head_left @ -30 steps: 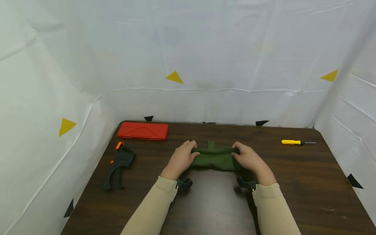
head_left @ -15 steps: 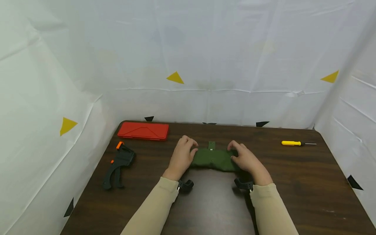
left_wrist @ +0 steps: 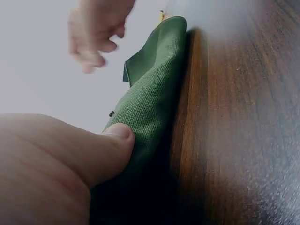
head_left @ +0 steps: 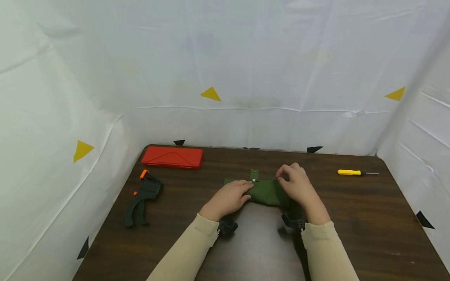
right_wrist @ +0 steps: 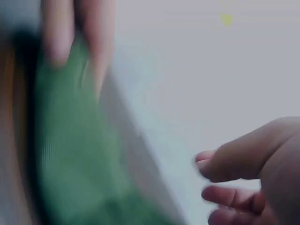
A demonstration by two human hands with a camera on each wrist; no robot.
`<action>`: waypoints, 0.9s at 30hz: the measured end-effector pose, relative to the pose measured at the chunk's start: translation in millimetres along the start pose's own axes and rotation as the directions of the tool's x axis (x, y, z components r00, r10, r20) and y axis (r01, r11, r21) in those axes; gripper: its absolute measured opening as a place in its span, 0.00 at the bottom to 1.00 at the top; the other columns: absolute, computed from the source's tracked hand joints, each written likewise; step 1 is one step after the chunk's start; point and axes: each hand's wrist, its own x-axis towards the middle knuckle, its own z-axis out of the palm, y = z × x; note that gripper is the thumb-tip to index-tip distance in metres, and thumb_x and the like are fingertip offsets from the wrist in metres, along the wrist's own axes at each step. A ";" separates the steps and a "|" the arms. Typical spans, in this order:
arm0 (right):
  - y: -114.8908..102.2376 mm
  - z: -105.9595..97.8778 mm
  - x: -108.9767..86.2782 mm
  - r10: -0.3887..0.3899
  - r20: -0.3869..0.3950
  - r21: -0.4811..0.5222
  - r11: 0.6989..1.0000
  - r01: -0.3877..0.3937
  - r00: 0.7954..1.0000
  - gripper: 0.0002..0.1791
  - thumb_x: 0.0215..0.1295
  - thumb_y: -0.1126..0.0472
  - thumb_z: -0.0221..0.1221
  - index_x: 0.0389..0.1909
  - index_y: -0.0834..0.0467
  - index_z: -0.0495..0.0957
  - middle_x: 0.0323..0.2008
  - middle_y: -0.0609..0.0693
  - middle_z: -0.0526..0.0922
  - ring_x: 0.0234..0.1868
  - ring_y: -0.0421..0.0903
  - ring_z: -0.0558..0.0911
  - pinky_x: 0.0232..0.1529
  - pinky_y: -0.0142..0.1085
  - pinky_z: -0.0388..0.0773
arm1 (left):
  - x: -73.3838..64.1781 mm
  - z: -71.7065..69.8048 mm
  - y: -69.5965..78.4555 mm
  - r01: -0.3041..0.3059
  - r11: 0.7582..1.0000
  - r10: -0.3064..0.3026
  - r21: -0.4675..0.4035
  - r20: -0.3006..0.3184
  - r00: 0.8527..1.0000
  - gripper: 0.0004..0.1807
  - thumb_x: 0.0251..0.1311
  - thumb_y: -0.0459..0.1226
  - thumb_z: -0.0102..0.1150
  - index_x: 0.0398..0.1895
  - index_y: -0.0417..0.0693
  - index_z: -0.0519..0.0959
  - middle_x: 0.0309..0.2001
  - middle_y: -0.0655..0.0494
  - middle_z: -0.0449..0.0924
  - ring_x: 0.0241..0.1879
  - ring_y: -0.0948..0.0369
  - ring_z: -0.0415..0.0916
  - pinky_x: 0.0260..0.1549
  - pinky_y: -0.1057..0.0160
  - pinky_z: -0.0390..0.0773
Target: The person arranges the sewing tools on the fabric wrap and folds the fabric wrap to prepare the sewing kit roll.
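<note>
A green fabric pouch (head_left: 268, 192) lies flat near the middle of the table, its small snap tab (head_left: 254, 175) sticking out at the far edge. My left hand (head_left: 228, 199) rests across the pouch's left half with fingers extended, hiding much of that end. In the left wrist view, the left thumb (left_wrist: 119, 138) presses along the pouch's near side. Over the right end hovers my right hand (head_left: 298, 185), its fingers loosely bent. Seen from the right wrist, that hand (right_wrist: 262, 164) is apart from the blurred pouch (right_wrist: 70, 140) and holds nothing.
At the back left of the brown wooden table (head_left: 351, 218) lies a red case (head_left: 172, 157). A black clamp with orange parts (head_left: 145, 193) is nearer on the left. To the far right is a yellow-handled screwdriver (head_left: 349, 172). White sheeting encloses the back and sides.
Both hands let go of the pouch's upper edge, which folded down flat. My left hand then moved right onto the pouch; my right hand lifted a little away from its right end.
</note>
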 end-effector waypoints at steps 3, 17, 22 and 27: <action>-14.0 10.4 3.9 -0.027 -0.001 0.248 0.969 0.026 1.000 0.05 0.83 0.62 0.59 0.52 0.57 0.80 0.43 0.61 0.81 0.38 0.55 0.80 0.37 0.44 0.79 | -1.3 0.7 1.3 0.001 1.000 0.000 0.024 -0.035 0.999 0.27 0.82 0.47 0.59 0.78 0.51 0.76 0.73 0.52 0.77 0.71 0.55 0.77 0.70 0.56 0.80; 2.2 66.1 42.4 0.243 0.292 0.429 0.831 -0.353 0.925 0.27 0.87 0.53 0.55 0.82 0.47 0.67 0.29 0.53 0.78 0.17 0.42 0.77 0.23 0.38 0.85 | -2.2 12.5 -9.4 0.005 0.997 -0.013 -0.078 -0.113 0.994 0.16 0.78 0.49 0.65 0.63 0.58 0.81 0.58 0.60 0.80 0.55 0.58 0.77 0.57 0.54 0.82; 3.0 66.7 42.2 0.255 0.313 0.447 0.810 -0.379 0.915 0.20 0.86 0.52 0.57 0.73 0.49 0.75 0.30 0.52 0.77 0.18 0.42 0.76 0.22 0.35 0.81 | 1.6 21.0 -16.0 0.018 0.985 -0.044 -0.171 -0.150 0.988 0.11 0.76 0.51 0.67 0.53 0.61 0.85 0.53 0.62 0.80 0.50 0.61 0.74 0.53 0.57 0.79; 7.1 63.8 40.0 0.211 0.250 0.496 0.810 -0.313 0.945 0.16 0.85 0.50 0.59 0.65 0.50 0.77 0.39 0.53 0.77 0.22 0.43 0.74 0.23 0.33 0.75 | 7.0 26.0 -16.6 0.009 0.986 -0.043 -0.165 -0.201 0.979 0.14 0.75 0.53 0.67 0.58 0.63 0.85 0.52 0.63 0.80 0.49 0.61 0.73 0.54 0.57 0.78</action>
